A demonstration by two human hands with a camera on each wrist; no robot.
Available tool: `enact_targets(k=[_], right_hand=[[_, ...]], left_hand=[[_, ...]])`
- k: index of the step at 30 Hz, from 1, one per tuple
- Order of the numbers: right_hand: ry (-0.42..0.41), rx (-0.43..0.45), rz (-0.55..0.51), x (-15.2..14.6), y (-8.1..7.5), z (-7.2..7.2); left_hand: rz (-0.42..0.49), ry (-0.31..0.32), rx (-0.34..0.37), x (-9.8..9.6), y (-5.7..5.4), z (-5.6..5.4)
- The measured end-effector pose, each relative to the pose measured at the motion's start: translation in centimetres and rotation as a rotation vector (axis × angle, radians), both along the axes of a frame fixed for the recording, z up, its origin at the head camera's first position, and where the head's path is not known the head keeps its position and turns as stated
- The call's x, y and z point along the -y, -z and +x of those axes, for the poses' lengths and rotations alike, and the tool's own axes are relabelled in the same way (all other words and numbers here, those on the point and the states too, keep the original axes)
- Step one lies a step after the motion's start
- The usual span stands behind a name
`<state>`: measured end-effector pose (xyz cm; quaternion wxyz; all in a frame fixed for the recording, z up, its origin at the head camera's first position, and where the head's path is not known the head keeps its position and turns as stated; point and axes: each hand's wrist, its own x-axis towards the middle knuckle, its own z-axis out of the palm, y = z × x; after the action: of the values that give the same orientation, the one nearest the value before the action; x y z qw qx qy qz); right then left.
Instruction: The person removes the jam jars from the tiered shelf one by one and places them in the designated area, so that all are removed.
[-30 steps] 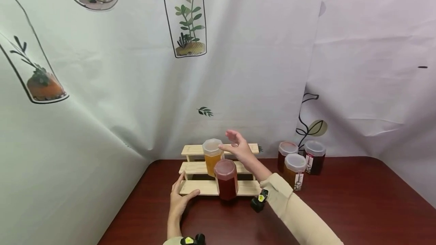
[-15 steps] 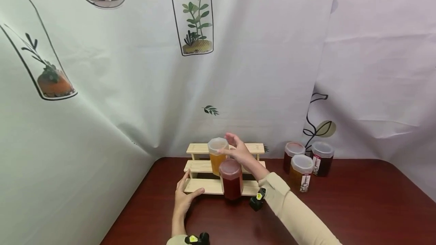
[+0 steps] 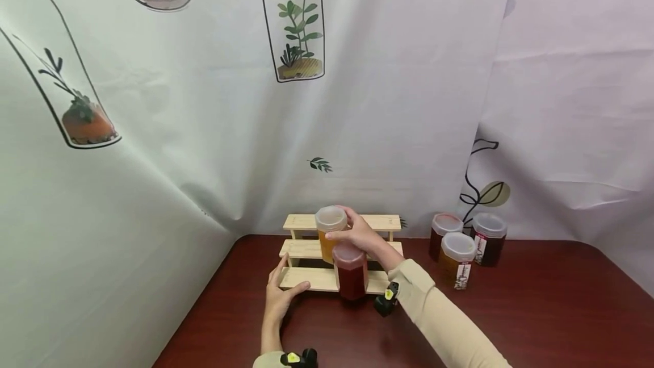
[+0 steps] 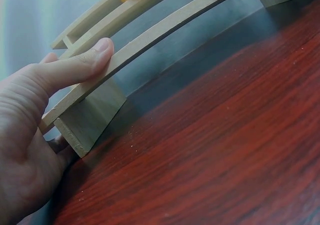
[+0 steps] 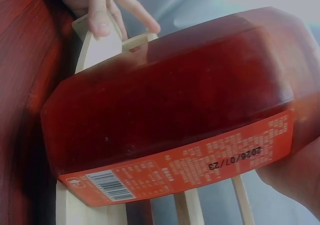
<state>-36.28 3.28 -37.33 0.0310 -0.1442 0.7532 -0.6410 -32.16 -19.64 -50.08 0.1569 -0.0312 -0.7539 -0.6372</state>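
Note:
A three-tier wooden rack (image 3: 313, 279) stands at the back of the table. My left hand (image 3: 277, 300) grips its left end, the thumb (image 4: 90, 62) lying on the lowest board in the left wrist view. My right hand (image 3: 364, 237) holds a jar of amber-yellow contents (image 3: 327, 247) near its pale lid, thumb in front and fingers behind. That jar is at the middle tier. In front of it, a dark red jar (image 3: 351, 278) stands on the lowest tier, below my right hand. The red jar (image 5: 170, 100) fills much of the right wrist view, its orange label showing a barcode.
To the right of the rack stand three more lidded jars: a dark red jar (image 3: 436, 240) behind, an amber jar (image 3: 452, 266) in front, and a dark jar (image 3: 491, 249) beside them. A printed white curtain (image 3: 388, 129) hangs right behind the table (image 3: 552, 300).
My right hand has closed from beside the amber jar onto it. The left hand keeps its place on the rack. The head view has turned slightly, shifting the scene rightward.

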Motion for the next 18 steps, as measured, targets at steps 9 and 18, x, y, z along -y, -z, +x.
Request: enact_targets(k=[9,18], right_hand=[[-0.047,0.011,0.013,-0.30,-0.01,-0.71],[-0.039,-0.002,0.027,-0.42,-0.11,-0.76]], left_hand=[[0.004,-0.010,0.017,0.08,0.06,-0.24],[-0.022,-0.025,0.016,0.09,0.21,0.16]])
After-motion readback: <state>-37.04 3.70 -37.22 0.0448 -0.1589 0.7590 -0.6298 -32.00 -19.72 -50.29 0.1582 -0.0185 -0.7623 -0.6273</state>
